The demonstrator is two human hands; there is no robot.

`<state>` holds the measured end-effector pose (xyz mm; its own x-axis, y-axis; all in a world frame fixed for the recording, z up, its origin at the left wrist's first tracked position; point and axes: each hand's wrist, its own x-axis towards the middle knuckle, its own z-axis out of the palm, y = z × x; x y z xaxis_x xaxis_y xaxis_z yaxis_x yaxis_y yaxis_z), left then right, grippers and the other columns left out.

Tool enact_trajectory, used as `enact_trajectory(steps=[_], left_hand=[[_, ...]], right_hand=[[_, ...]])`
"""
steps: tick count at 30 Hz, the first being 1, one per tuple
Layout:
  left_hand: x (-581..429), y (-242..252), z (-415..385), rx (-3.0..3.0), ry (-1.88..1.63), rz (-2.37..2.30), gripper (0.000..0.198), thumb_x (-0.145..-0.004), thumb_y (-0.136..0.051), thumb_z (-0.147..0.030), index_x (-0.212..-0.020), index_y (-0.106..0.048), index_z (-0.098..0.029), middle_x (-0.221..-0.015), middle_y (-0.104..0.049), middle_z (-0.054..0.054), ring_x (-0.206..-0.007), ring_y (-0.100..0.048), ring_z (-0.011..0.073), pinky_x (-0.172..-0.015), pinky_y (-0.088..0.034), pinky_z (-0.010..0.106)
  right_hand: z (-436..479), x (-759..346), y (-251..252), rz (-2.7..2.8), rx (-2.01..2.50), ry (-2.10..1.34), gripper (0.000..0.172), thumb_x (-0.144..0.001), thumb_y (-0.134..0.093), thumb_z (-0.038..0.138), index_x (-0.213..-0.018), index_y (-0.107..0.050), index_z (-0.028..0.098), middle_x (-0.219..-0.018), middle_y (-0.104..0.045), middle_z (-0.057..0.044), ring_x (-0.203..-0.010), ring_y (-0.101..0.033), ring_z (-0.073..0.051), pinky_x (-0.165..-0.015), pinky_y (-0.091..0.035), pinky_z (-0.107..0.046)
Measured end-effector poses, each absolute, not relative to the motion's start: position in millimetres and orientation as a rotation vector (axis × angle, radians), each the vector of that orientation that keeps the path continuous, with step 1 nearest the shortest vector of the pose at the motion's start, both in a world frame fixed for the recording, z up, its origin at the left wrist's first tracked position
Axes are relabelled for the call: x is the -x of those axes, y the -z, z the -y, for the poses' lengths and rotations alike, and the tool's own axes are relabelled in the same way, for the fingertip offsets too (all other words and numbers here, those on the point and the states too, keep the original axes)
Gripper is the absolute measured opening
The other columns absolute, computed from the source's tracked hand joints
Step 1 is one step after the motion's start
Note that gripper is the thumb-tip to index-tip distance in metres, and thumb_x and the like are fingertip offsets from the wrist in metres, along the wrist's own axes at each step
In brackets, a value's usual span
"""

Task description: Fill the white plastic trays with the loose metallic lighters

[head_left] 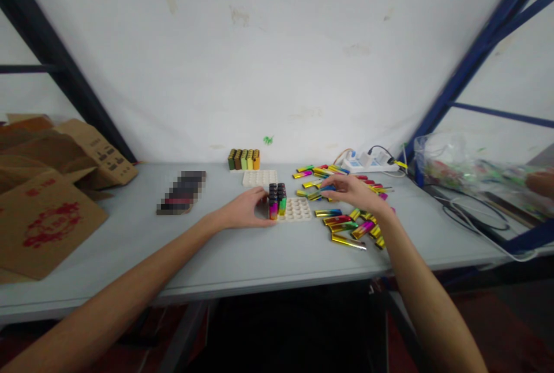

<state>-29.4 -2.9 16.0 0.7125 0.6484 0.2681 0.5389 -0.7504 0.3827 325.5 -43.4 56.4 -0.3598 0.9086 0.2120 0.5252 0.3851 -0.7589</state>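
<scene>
Stn. check: your L hand [244,210] curves round the L end of the near tray [298,209], thumb at front, fingers behind, the two apart; whether they press on it, cannot tell. Prob. reason: to stop the tray sliding on the worktop [225,257] and to back the upright lighters [273,211], which stand at the tray's L end, dark caps up. The sockets appear to keep them vert. and evenly spaced. Your R hand [352,190] is over the loose lighters [362,230], thumb and fingertips near each other by a blue one; grip can't be conf'd. These lie flat, in mixed directions, R of the tray, presumably so you reach them w/o crossing arms. Far tray [259,177] sits behind, w/ a block of upright pieces [244,159] near the wall, apparently set back to give you elbow room. Power strip [367,162] rear R; cardboard boxes [52,223] far L, well apart.
</scene>
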Motion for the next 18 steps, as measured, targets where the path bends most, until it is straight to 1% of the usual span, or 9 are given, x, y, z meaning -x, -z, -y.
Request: enact_trajectory(steps=[3,5,7,10,11,13,14,16,18], left_hand=[[30,-15,3,-2.641,-0.559,-0.942,0.057,-0.075,-0.078,-0.063,-0.105,-0.065,-0.017,-0.102,-0.064,0.008,-0.09,-0.062,0.0269,-0.083,-0.052,0.037],[30,-15,3,-2.634,-0.561,-0.945,0.058,-0.075,-0.078,-0.064,-0.105,-0.064,-0.017,-0.101,-0.063,0.008,-0.089,-0.062,0.0267,-0.083,-0.052,0.037],[29,-15,3,-2.622,-0.567,-0.946,0.058,-0.075,-0.078,-0.064,-0.105,-0.064,-0.017,-0.101,-0.063,0.008,-0.089,-0.062,0.0263,-0.083,-0.052,0.037],[29,-16,3,-2.612,-0.57,-0.934,0.057,-0.075,-0.078,-0.063,-0.106,-0.064,-0.018,-0.101,-0.063,0.007,-0.088,-0.062,0.026,-0.083,-0.052,0.037],[29,-16,4,-2.614,-0.572,-0.928,0.057,-0.075,-0.078,-0.063,-0.106,-0.064,-0.018,-0.101,-0.063,0.007,-0.088,-0.062,0.026,-0.082,-0.052,0.037],[29,-17,4,-2.618,-0.573,-0.92,0.056,-0.075,-0.078,-0.062,-0.107,-0.064,-0.018,-0.1,-0.063,0.007,-0.088,-0.062,0.026,-0.082,-0.052,0.036],[29,-17,4,-2.618,-0.571,-0.918,0.056,-0.075,-0.078,-0.062,-0.107,-0.064,-0.017,-0.1,-0.063,0.007,-0.088,-0.062,0.0259,-0.082,-0.052,0.036],[29,-16,3,-2.615,-0.572,-0.912,0.057,-0.076,-0.078,-0.062,-0.108,-0.064,-0.017,-0.101,-0.063,0.007,-0.089,-0.062,0.0257,-0.082,-0.052,0.036],[30,-16,3,-2.613,-0.583,-0.906,0.058,-0.076,-0.078,-0.062,-0.111,-0.064,-0.017,-0.102,-0.063,0.007,-0.089,-0.062,0.0258,-0.083,-0.052,0.036]], right_hand=[[46,-305,-57,1.834,1.144,-0.878,0.038,-0.082,-0.081,0.052,-0.1,-0.075,0.019,-0.077,-0.062,0.0,-0.07,-0.057,-0.016,-0.064,-0.045,-0.03],[47,-295,-54,1.727,1.071,-0.942,0.035,-0.081,-0.082,0.051,-0.093,-0.074,0.019,-0.079,-0.062,-0.001,-0.072,-0.058,-0.016,-0.066,-0.046,-0.03],[47,-287,-52,1.663,1.023,-0.959,0.032,-0.084,-0.081,0.051,-0.09,-0.073,0.02,-0.087,-0.064,-0.002,-0.077,-0.06,-0.017,-0.07,-0.048,-0.03],[51,-277,-51,1.602,0.963,-1.084,0.032,-0.09,-0.075,0.053,-0.099,-0.069,0.023,-0.098,-0.068,-0.004,-0.087,-0.064,-0.018,-0.077,-0.052,-0.031],[53,-274,-51,1.577,0.926,-1.17,0.033,-0.091,-0.072,0.054,-0.103,-0.066,0.024,-0.099,-0.069,-0.004,-0.088,-0.065,-0.018,-0.079,-0.054,-0.033],[57,-267,-52,1.538,0.848,-1.321,0.035,-0.094,-0.069,0.057,-0.108,-0.06,0.026,-0.094,-0.07,-0.003,-0.084,-0.067,-0.018,-0.081,-0.055,-0.036],[58,-264,-51,1.537,0.824,-1.359,0.036,-0.094,-0.068,0.058,-0.109,-0.057,0.026,-0.089,-0.07,-0.001,-0.081,-0.067,-0.018,-0.08,-0.056,-0.036],[60,-256,-50,1.556,0.806,-1.36,0.038,-0.093,-0.067,0.06,-0.108,-0.054,0.027,-0.081,-0.065,0.002,-0.073,-0.064,-0.017,-0.074,-0.055,-0.033],[60,-249,-48,1.561,0.824,-1.307,0.04,-0.092,-0.067,0.062,-0.103,-0.052,0.027,-0.074,-0.056,0.005,-0.064,-0.056,-0.014,-0.063,-0.05,-0.028]])
